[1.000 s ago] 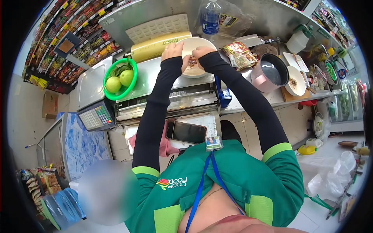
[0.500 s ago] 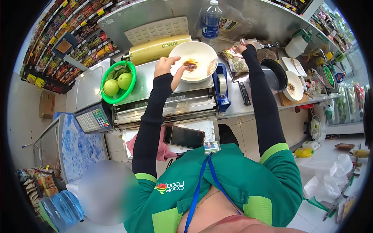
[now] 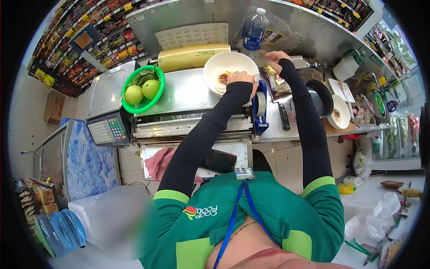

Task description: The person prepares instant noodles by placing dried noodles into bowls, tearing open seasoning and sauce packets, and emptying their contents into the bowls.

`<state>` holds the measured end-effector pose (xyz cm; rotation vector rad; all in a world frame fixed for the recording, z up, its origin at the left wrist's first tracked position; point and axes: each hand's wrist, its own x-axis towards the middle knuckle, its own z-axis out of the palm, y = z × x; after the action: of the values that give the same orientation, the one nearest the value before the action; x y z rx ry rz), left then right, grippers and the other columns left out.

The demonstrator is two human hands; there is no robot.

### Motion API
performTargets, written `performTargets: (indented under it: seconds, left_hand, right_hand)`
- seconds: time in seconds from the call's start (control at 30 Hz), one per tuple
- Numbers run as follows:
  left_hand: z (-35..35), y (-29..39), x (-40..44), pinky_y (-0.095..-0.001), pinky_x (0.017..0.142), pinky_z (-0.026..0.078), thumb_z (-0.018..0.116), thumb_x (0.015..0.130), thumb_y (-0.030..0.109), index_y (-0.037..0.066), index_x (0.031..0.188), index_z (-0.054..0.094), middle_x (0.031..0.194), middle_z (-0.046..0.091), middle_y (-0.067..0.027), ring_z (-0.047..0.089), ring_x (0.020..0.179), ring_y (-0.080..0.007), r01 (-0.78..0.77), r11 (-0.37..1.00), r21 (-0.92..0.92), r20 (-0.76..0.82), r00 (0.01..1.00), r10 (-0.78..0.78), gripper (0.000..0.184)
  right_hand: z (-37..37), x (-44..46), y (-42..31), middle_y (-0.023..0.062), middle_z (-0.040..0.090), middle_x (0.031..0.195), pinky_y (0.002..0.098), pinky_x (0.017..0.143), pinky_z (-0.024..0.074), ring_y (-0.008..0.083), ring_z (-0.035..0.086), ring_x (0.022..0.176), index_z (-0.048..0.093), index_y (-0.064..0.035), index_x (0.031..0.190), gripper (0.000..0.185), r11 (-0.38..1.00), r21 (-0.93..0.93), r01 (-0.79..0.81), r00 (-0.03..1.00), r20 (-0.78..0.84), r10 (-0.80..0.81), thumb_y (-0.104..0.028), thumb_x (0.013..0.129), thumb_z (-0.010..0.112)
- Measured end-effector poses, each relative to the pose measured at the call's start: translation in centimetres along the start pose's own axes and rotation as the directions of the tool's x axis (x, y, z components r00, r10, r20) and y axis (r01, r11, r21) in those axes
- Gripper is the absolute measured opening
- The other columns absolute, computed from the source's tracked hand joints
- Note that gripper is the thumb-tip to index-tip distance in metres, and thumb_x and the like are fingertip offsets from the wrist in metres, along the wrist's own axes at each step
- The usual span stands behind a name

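A white bowl (image 3: 229, 61) with a dark reddish-brown sauce (image 3: 222, 78) and pale contents stands on the steel counter. My left hand (image 3: 242, 80) is over the near right part of this bowl, back of the hand up, fingers curled and their tips hidden. Whatever it holds, if anything, is out of sight. Farther right, my right hand (image 3: 278, 60) is raised with bent, closed fingers above a clear plastic packet of food (image 3: 276, 80). I cannot make out what is in those fingers. A water bottle (image 3: 255, 33) stands just beyond, to the left.
On the left are a green basket of round fruit (image 3: 162, 92) and a scale (image 3: 107, 132). Behind the bowl lies a yellow film roll (image 3: 192, 57). A blue tape dispenser (image 3: 261, 121), a knife (image 3: 284, 116), a dark pot (image 3: 329, 105) and another bowl (image 3: 342, 112) are to the right.
My left hand has moved right, from the bowl's left side with fingers apart to its near right part, fingers now curled. My right hand has shifted slightly. The camera view has moved a little.
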<state>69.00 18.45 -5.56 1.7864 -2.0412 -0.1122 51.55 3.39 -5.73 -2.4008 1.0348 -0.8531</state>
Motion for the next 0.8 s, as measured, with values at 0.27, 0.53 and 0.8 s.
performTargets:
  seconds: [0.27,0.53,0.8]
  left_hand:
    - [-1.3,-4.4,-0.6,-0.0348,0.067,0.048,0.056,0.082,0.019,0.007,0.085,0.068,0.084,0.064,-0.0127,0.062,0.074,-0.0278,-0.016,0.908,-0.419,-0.311,0.942,-0.127,0.017]
    - [-4.8,-4.3,-1.6,-0.0391,0.083,0.03,0.059,0.081,0.026,0.019,0.095,0.068,0.097,0.064,-0.0065,0.058,0.095,-0.0192,-0.062,0.998,0.014,-0.567,0.821,0.059,0.018]
    - [-5.6,-5.0,-1.8,-0.0346,0.068,0.035,0.061,0.079,0.02,0.015,0.08,0.068,0.075,0.064,-0.0018,0.06,0.073,-0.0219,-0.15,0.989,-0.017,-0.45,0.884,0.126,0.008]
  right_hand:
    - [0.1,-1.2,-6.4,0.0076,0.056,0.095,0.0263,0.082,0.0411,0.0178,0.054,0.092,0.062,-0.0035,0.098,0.02,0.95,0.281,0.135,0.937,0.276,-0.215,-0.011,0.079,0.059]
    - [1.8,0.2,-11.1,0.0116,0.057,0.073,0.0355,0.062,0.0456,0.0281,0.057,0.071,0.058,-0.003,0.083,0.01,0.881,-0.05,0.471,0.877,0.132,-0.462,-0.012,0.08,0.057]
    - [3.1,0.5,-13.1,0.018,0.054,0.067,0.04,0.059,0.0426,0.0357,0.055,0.068,0.053,-0.0004,0.074,0.021,0.942,0.142,0.305,0.934,0.149,-0.325,-0.02,0.08,0.048]
